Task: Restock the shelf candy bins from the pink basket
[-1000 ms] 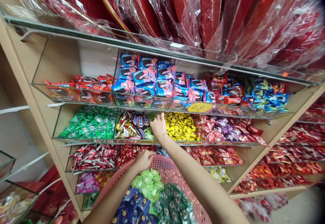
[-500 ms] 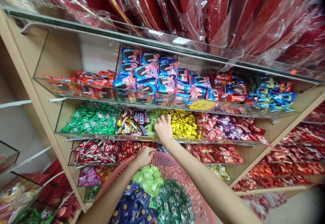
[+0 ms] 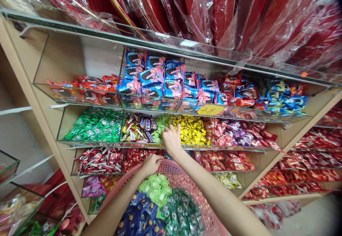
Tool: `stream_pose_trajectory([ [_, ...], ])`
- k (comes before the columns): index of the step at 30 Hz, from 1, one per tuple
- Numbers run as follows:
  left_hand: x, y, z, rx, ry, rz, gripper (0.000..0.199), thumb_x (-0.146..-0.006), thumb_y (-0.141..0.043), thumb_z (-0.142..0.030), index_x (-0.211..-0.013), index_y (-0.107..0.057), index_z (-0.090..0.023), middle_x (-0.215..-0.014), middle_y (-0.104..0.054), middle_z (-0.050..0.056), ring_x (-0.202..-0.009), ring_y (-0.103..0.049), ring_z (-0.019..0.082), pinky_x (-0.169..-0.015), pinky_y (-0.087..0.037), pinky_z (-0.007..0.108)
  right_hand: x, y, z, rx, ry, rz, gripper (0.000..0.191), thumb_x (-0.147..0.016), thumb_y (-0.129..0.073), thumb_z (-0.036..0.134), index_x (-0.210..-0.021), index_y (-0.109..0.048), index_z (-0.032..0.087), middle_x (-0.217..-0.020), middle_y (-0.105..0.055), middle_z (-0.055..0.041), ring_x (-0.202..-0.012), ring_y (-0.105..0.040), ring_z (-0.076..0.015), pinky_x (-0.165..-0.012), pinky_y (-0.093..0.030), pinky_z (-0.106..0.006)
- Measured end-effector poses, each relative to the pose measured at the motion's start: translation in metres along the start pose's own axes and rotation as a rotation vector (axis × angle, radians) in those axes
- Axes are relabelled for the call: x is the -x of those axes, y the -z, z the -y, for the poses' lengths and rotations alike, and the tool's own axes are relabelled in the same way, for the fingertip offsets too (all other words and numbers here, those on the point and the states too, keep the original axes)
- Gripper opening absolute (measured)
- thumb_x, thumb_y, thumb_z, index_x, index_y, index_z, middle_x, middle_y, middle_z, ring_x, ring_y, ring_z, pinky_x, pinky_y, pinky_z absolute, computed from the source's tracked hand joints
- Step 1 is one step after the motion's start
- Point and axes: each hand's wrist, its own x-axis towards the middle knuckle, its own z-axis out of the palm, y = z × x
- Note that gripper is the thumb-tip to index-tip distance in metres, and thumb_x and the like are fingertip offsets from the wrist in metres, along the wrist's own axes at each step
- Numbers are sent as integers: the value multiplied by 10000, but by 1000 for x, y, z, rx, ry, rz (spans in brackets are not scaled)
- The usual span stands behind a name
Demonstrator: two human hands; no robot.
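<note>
A pink perforated plastic basket [image 3: 196, 179] is in front of me, holding light green wrapped candies [image 3: 156, 189], dark blue packets [image 3: 140, 214] and dark green wrapped candies [image 3: 183, 211]. My left hand [image 3: 152, 164] is closed over its far rim. On the shelf above, my right hand [image 3: 171, 138] is over the front of the compartment of light green candies [image 3: 160, 123], beside yellow wrapped candies [image 3: 191, 131]. Its fingers are curled with their tips hidden, so anything held there cannot be made out. Snickers bars [image 3: 146, 123] lie just left of it.
Glass dividers and a front lip [image 3: 107, 144] edge the shelf. Green candies [image 3: 93, 125] fill its left end. Above are blue and pink cookie packets [image 3: 152, 75] and a yellow tag [image 3: 210, 109] reading 28. Red items in clear plastic [image 3: 160, 8] overhang the top.
My right hand has shifted slightly lower, its fingers a little more curled. My left hand stays on the basket rim. The view has moved slightly, with the shelves sliding a little left.
</note>
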Motion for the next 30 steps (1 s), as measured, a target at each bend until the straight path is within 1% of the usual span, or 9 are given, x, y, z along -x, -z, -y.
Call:
stream_pose_trajectory([
  [5, 1, 2, -2, -13, 6, 3, 353, -795, -381, -272, -1082, -584, -259, -1046, -627, 4, -943, -563, 156, -821, -402, 256, 2, -2, 1, -66, -39, -7, 217, -797, -443, 129, -673, -613, 181, -730, -582, -57, -851, -410, -201, -881, -143, -465],
  [8, 1, 3, -3, -22, 10, 6, 349, -797, -375, -265, -1073, -589, -261, -1045, -627, 2, -935, -566, 157, -819, -400, 256, 2, 5, 1, -149, -77, -96, 208, -808, -429, 140, -686, -591, 186, -758, -580, -46, -840, -413, -188, -875, -159, -443],
  [11, 2, 3, -5, -34, 11, 4, 348, -798, -376, -262, -1072, -590, -262, -1041, -629, 1, -932, -565, 156, -809, -400, 249, 10, 17, 1, -356, -140, -245, 174, -829, -407, 188, -778, -573, 195, -821, -582, -36, -869, -426, -177, -874, -188, -408],
  [14, 2, 5, -6, -51, 11, 2, 349, -797, -380, -256, -1078, -586, -265, -1022, -637, 3, -919, -568, 157, -800, -397, 249, 26, 26, 2, -699, -245, -327, 159, -827, -412, 260, -815, -554, 189, -833, -582, -31, -845, -461, -161, -823, -278, -341],
  [18, 2, 6, -7, -56, 3, 5, 342, -800, -384, -256, -1076, -584, -275, -997, -645, 2, -896, -571, 153, -786, -390, 244, 56, 20, 6, -1229, -396, -250, 185, -803, -440, 332, -794, -528, 170, -749, -569, -16, -698, -502, -126, -666, -379, -250],
  [21, 3, 7, -9, -79, 12, -10, 315, -799, -390, -262, -1020, -615, -260, -961, -652, 10, -864, -573, 158, -755, -387, 240, 75, 8, 10, -1473, -469, -161, 202, -770, -489, 354, -796, -530, 158, -706, -565, -11, -655, -508, -115, -625, -399, -228],
  [23, 3, 6, -10, -100, 16, -11, 297, -801, -384, -253, -951, -641, -240, -920, -657, 19, -841, -574, 160, -732, -383, 238, 83, 1, 11, -1544, -509, -126, 204, -753, -510, 356, -787, -532, 156, -695, -568, -10, -651, -513, -113, -628, -406, -227],
  [26, 4, 6, -12, -123, 38, -5, 283, -808, -377, -251, -842, -656, -216, -840, -658, 27, -801, -576, 159, -699, -376, 233, 90, -9, 11, -1561, -557, -103, 200, -737, -524, 355, -770, -530, 157, -663, -559, -3, -629, -507, -110, -608, -401, -221],
  [30, 5, 6, -13, -145, 151, -26, 251, -794, -410, -271, -833, -641, -183, -815, -647, 46, -792, -572, 166, -659, -371, 224, 96, -21, 7, -1551, -593, -68, 196, -733, -518, 346, -773, -525, 155, -646, -543, 3, -598, -481, -101, -573, -376, -211],
])
